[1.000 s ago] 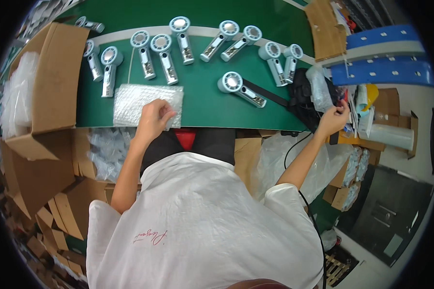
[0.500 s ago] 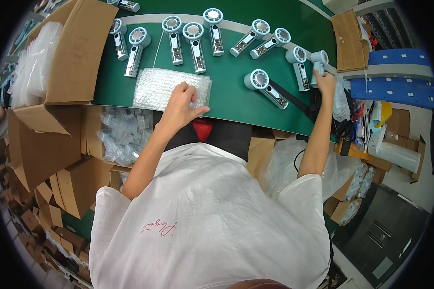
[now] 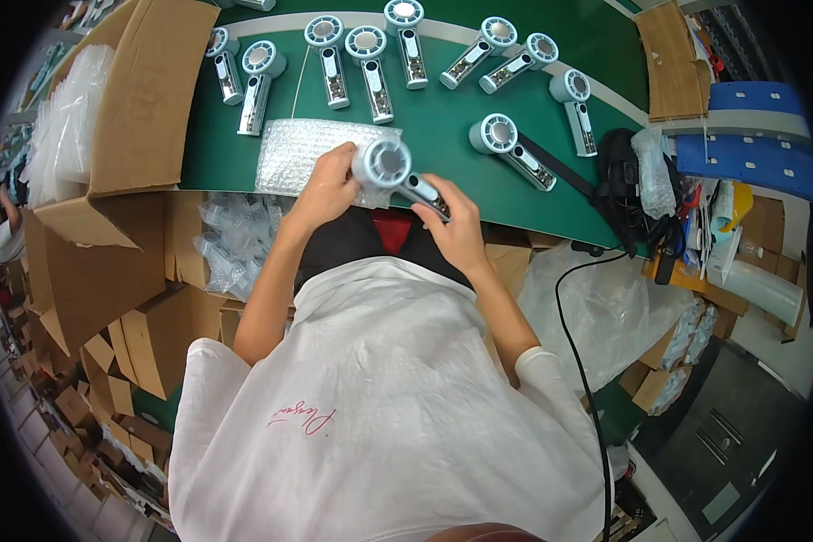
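A light blue handheld fan [image 3: 384, 164] with a round head and a clear-sided handle is held over the table's front edge. My right hand [image 3: 458, 224] grips its handle. Beside the fan's head, my left hand [image 3: 327, 188] is closed with curled fingers; its fingertips are hidden against the fan and the bag, so what they pinch cannot be told. Beneath them lies a flat bubble-wrap bag [image 3: 285, 154], its near edge reaching the table edge. Another fan [image 3: 497, 135] lies right of the bag.
Several more fans [image 3: 369, 45] lie along the back of the green table [image 3: 443, 126]. An open carton [image 3: 149, 99] with clear bags [image 3: 68, 117] stands left. A black cable bundle [image 3: 619, 185] sits at the right end. Bubble wrap pieces [image 3: 239, 239] fill a box below.
My right hand has brought a fan from the table's right end to the middle, beside my left hand. My left hand has shifted slightly left on the bag.
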`<state>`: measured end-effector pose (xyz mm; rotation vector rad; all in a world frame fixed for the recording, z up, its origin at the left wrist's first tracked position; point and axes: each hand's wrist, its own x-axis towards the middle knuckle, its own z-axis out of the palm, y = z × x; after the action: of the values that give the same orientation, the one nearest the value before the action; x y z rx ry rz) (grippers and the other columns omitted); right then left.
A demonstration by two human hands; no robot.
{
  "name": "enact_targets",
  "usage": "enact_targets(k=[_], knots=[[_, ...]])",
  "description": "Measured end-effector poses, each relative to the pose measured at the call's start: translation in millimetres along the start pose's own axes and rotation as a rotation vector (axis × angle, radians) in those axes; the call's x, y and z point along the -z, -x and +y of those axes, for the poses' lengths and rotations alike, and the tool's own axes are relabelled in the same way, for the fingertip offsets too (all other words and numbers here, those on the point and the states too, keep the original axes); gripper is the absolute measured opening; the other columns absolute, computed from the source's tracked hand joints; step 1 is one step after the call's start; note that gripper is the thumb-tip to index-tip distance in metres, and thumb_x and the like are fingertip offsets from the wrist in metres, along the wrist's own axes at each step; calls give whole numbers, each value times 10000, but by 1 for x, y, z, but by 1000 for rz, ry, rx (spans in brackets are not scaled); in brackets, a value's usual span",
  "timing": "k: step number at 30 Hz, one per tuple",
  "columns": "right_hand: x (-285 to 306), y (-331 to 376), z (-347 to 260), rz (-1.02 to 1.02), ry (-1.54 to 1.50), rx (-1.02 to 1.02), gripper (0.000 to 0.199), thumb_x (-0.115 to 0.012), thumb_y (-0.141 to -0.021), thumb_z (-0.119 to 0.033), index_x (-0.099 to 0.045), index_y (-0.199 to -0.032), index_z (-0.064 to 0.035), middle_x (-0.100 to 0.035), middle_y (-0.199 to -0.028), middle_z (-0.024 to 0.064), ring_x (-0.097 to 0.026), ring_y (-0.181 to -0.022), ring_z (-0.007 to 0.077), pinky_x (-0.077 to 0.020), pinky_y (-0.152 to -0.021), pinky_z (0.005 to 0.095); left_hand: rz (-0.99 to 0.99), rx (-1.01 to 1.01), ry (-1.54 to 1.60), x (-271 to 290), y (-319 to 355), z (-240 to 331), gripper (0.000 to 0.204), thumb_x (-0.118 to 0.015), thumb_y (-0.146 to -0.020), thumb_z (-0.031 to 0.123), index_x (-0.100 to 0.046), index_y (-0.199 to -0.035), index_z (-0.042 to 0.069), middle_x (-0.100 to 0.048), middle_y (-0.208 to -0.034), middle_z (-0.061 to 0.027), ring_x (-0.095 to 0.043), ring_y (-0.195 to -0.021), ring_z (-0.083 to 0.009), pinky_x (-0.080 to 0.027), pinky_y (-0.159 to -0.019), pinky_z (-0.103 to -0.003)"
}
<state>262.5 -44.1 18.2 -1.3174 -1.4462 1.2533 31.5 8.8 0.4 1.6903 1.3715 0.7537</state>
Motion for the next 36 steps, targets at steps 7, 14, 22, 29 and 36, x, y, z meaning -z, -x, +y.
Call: enact_targets(k=[7,14,22,29,36], knots=[[15,-4,3,-42,399,183,432,-706,-864,-96,-588,-1268,5,-677,-972,124,-600,-740,233,-503,-687,344,141,21,72,2,-6,3,93,-575,-893,42,-596,-833,-27,-528,-776,-104,-467,-645,-215,-410,-614,-335],[27,2,-72,-172,906,195,450,-675,-902,-141,-549,-1315,-16,-693,-989,120,-593,-657,249,-481,-606,365,79,-444,-292,-16,-4,92,44,-596,-880,12,-570,-845,5,-498,-809,-90,-445,-697,-223,-393,-626,-327],[76,2,-56,-173,-606,-346,418,-559,-1001,-296,-516,-1340,-54,-692,-955,138,-611,-548,262,-467,-502,329,153,-617,-281,-3,8,137,84,-618,-860,-26,-573,-825,36,-438,-801,-67,-390,-716,-232,-374,-661,-338],[71,29,-62,-275,-1272,-354,512,-405,-1051,-417,-483,-1357,-13,-703,-920,165,-695,-617,246,-463,-480,240,18,-599,12,-26,4,156,76,-622,-862,-19,-582,-825,33,-444,-813,-65,-398,-725,-225,-375,-661,-334],[87,45,-155,134,57,-62,529,-830,-680,19,-617,-1162,59,-747,-865,83,-677,-635,126,-465,-524,168,89,-538,374,-24,-12,179,91,-578,-917,20,-588,-827,16,-459,-796,-53,-404,-667,-175,-352,-601,-289]])
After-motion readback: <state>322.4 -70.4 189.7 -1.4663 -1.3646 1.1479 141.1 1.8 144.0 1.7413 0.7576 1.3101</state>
